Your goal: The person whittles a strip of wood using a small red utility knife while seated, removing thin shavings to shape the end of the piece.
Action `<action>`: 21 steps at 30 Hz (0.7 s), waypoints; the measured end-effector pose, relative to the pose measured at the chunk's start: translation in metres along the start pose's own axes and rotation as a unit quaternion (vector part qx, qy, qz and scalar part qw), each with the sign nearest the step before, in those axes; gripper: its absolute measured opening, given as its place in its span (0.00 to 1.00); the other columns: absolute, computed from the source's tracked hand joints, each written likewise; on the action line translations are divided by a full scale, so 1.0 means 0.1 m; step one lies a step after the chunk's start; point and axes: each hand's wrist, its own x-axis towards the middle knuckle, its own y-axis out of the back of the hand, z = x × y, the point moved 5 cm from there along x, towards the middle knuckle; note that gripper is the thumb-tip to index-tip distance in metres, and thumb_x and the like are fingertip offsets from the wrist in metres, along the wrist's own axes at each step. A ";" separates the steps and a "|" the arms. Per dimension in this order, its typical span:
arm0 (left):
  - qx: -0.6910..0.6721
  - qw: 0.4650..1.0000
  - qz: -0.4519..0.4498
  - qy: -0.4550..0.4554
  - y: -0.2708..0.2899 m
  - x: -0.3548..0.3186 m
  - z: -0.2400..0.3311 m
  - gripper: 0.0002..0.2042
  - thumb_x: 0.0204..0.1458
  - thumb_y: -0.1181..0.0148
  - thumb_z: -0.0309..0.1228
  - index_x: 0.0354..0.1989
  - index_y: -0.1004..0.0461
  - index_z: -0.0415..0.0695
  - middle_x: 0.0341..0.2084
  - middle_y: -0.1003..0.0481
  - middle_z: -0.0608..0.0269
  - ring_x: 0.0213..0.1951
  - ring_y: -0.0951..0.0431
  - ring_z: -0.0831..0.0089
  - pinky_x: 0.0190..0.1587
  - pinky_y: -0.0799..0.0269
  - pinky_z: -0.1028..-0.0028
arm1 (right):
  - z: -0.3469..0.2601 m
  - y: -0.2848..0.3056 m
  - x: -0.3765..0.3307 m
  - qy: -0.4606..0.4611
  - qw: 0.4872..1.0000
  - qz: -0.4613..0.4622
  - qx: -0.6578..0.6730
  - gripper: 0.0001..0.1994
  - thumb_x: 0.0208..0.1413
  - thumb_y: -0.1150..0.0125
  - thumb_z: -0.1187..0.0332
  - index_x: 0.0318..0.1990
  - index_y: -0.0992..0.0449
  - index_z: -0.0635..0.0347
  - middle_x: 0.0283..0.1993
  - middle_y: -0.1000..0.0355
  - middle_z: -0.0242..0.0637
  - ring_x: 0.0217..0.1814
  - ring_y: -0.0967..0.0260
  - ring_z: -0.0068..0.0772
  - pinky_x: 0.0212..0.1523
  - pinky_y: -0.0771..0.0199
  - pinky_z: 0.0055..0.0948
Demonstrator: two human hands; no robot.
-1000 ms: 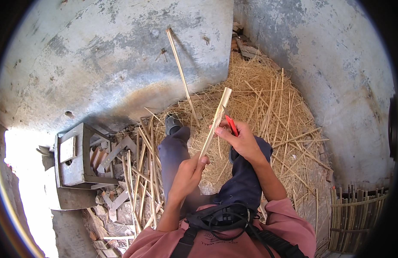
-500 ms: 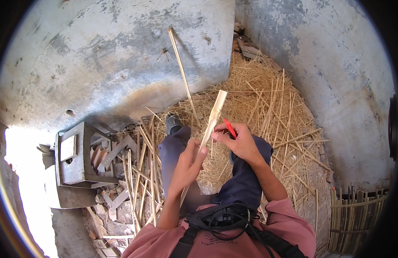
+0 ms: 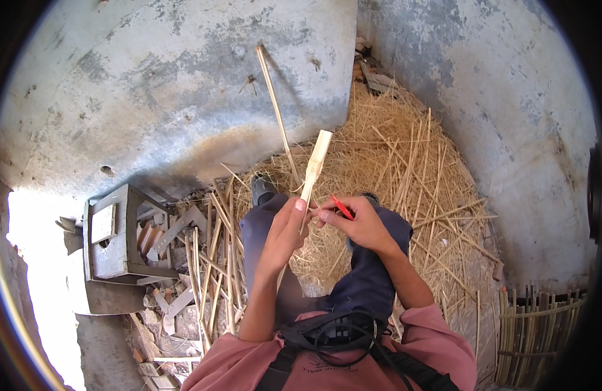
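A long pale bamboo strip (image 3: 318,155) slants up and away between my knees, its far end wider, with rough notched fibres below it. My left hand (image 3: 286,231) is closed round its middle, thumb along the top; the lower end runs down beside my left forearm. My right hand (image 3: 359,226) is closed on a slim red-handled tool (image 3: 341,207), whose working end is hidden by the fingers. The right fingertips meet the left ones at the strip's edge, where a thin curled shaving seems to show.
Straw-like shavings and loose strips (image 3: 411,176) cover the floor ahead and right. A bamboo stick (image 3: 275,104) leans on the weathered wall (image 3: 183,78). Left are a grey wooden box frame (image 3: 115,257) and a heap of sticks (image 3: 213,274). A slatted bamboo piece (image 3: 535,335) stands lower right.
The bamboo strip has shifted slightly left and stands more upright. My left hand has moved up along it, and my right hand has come left and slightly down until the fingers meet.
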 end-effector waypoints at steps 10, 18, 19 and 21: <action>-0.033 0.996 -0.084 0.012 0.07 0.16 0.04 0.12 0.67 0.41 0.36 0.50 0.24 0.42 0.24 0.26 0.71 0.17 0.44 0.90 0.18 0.51 0.84 | -0.05 0.02 -0.05 -0.032 0.996 -0.038 0.071 0.13 0.64 0.35 0.65 0.48 0.17 0.66 0.38 0.17 0.35 0.39 0.26 0.18 0.43 0.29 0.22; -0.084 0.990 -0.112 0.008 0.00 0.07 0.19 0.10 0.68 0.44 0.38 0.45 0.27 0.44 0.29 0.24 0.65 0.22 0.37 0.86 0.21 0.47 0.83 | -0.10 0.18 -0.09 -0.043 0.998 0.015 0.033 0.13 0.66 0.39 0.64 0.49 0.18 0.64 0.38 0.17 0.34 0.31 0.35 0.14 0.33 0.37 0.19; -0.083 0.992 -0.100 0.004 0.00 0.05 0.20 0.09 0.68 0.45 0.37 0.45 0.28 0.44 0.29 0.26 0.65 0.22 0.37 0.86 0.21 0.47 0.83 | -0.12 0.23 -0.09 -0.039 0.998 0.034 0.031 0.13 0.67 0.41 0.64 0.50 0.18 0.64 0.37 0.17 0.33 0.26 0.39 0.11 0.27 0.41 0.17; -0.085 0.992 -0.093 -0.003 0.02 0.04 0.20 0.09 0.68 0.46 0.37 0.44 0.30 0.44 0.29 0.27 0.65 0.24 0.36 0.84 0.23 0.45 0.83 | -0.08 0.33 -0.10 -0.043 0.996 0.067 0.038 0.14 0.68 0.42 0.64 0.52 0.19 0.63 0.39 0.17 0.33 0.25 0.41 0.10 0.25 0.43 0.16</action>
